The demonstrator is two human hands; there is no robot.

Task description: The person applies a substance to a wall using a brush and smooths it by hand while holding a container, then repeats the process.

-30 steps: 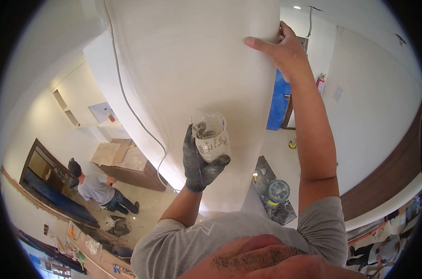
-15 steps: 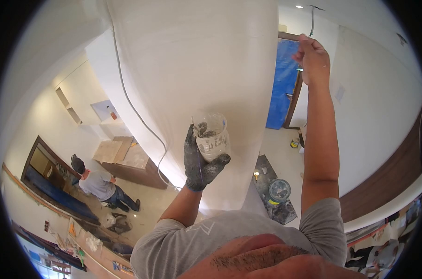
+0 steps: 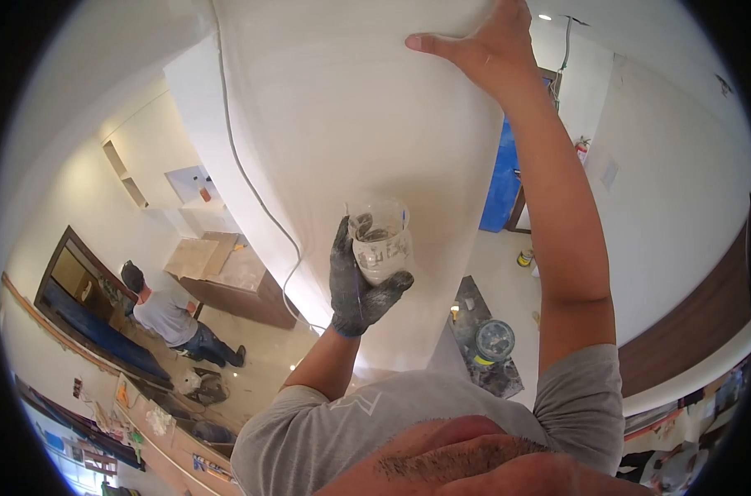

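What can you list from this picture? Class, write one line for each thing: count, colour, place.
wall panel: one, off-white, straight ahead, filling the upper middle
cable: one, white, hanging down the panel's left side
plastic cup: one, clear and smeared grey, in front of the panel
bucket: one, seen from above, on a dark mat on the floor, lower right
blue sheet: one, over a doorway behind the right arm
fire extinguisher: one, red, on the right wall
co-worker: one, grey shirt, crouched on the floor, left
left hand: one, dark grey glove, gripping the plastic cup
right hand: one, bare, flat against the wall panel's upper edge
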